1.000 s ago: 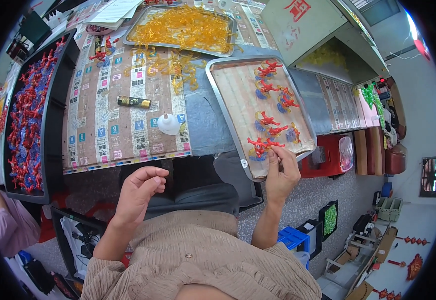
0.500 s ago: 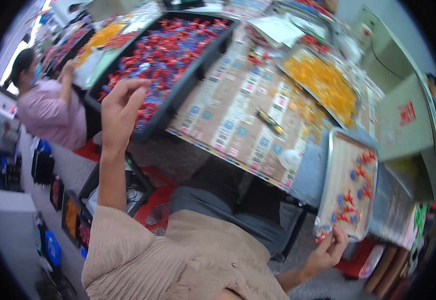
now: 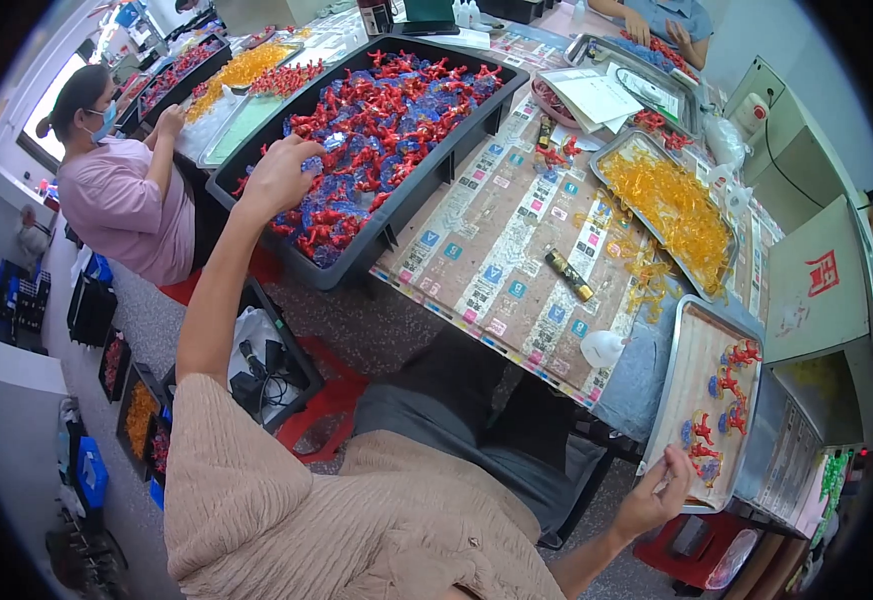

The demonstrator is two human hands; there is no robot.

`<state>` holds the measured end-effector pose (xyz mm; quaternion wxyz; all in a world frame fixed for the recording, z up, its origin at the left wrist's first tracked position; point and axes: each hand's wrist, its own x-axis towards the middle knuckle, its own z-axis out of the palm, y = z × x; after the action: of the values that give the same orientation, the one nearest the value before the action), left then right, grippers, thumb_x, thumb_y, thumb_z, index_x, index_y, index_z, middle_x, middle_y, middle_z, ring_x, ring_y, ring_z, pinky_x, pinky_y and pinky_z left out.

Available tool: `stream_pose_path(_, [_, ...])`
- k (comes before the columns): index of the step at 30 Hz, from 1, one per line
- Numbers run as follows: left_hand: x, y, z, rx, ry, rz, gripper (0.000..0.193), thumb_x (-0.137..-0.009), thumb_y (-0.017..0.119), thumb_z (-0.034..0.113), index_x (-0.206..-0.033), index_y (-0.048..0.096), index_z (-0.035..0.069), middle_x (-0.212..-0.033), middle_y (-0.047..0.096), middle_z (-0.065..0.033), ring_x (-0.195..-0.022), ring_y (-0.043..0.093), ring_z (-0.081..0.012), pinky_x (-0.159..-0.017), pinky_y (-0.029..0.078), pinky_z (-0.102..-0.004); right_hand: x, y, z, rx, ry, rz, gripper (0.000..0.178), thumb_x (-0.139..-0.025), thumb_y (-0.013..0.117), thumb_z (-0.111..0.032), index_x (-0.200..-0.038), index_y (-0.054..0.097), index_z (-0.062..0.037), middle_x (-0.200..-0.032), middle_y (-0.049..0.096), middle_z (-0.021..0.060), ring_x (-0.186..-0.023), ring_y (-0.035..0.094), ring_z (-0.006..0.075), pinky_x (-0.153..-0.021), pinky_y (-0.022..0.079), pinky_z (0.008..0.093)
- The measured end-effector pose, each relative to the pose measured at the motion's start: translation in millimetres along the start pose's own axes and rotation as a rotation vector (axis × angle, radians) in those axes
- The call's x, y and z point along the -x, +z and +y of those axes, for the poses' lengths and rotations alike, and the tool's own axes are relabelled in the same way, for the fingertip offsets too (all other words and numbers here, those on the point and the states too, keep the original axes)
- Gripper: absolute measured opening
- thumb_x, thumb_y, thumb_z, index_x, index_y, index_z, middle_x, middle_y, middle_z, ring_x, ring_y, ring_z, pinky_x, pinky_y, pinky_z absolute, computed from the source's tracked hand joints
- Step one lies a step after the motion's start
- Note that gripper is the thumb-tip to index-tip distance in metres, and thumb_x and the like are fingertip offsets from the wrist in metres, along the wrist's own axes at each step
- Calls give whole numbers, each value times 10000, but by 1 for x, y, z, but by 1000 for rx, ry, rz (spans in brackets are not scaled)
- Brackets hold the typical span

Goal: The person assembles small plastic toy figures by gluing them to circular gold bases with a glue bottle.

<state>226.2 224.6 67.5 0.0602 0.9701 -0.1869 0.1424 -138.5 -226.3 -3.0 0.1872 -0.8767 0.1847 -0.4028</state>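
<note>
My left hand (image 3: 279, 178) is over the near left part of a long dark grey bin (image 3: 382, 232) heaped with small red figurines on clear blue bases (image 3: 387, 140). Its fingers are curled together; whatever they pinch, if anything, is hard to make out. At the lower right, my right hand (image 3: 655, 492) is beside the near end of a shallow metal tray (image 3: 682, 375), with thumb and fingers bent towards each other. Nothing can be made out between them. Several red and blue figurines stand on this tray, the closest one (image 3: 705, 465) just past my right fingertips.
A tray of clear yellow pieces (image 3: 667, 205) is on the table (image 3: 447, 275), with loose ones spilled beside it. A dark tube (image 3: 568, 274) and a white bottle (image 3: 603, 348) lie nearer. A masked person (image 3: 127, 190) works at left; another person's hands (image 3: 657, 35) show at the far right.
My left hand has come down and right onto the bin's contents. My right hand has moved slightly up along the tray; the red figurine seen at its fingertips no longer shows. The view has shifted.
</note>
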Motion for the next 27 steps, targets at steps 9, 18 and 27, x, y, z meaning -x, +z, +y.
stream_pose_path(9, [-14,13,1,-153,-93,-120,291,-728,650,66,-1007,564,68,-997,584,-155,-970,579,-361,-862,468,-434,4,-1,-26,-106,51,-23,120,-812,589,90,-903,633,25,-892,651,135,-849,618,271,-793,484,366])
stream_pose_path(18, [-4,7,-10,72,-129,173,66,-724,607,32,-781,638,18,-832,569,-166,-808,593,-345,-758,475,-415,4,16,-56,-376,28,-152,156,-741,611,98,-854,646,-4,-869,657,124,-797,608,269,-724,485,345])
stream_pose_path(27, [-3,-2,-23,17,15,-164,379,-703,587,12,-1073,650,66,-1032,559,-140,-1025,533,-317,-919,428,-356,6,26,-67,-476,19,-213,149,-736,621,95,-842,659,-3,-867,658,121,-771,611,256,-695,483,325])
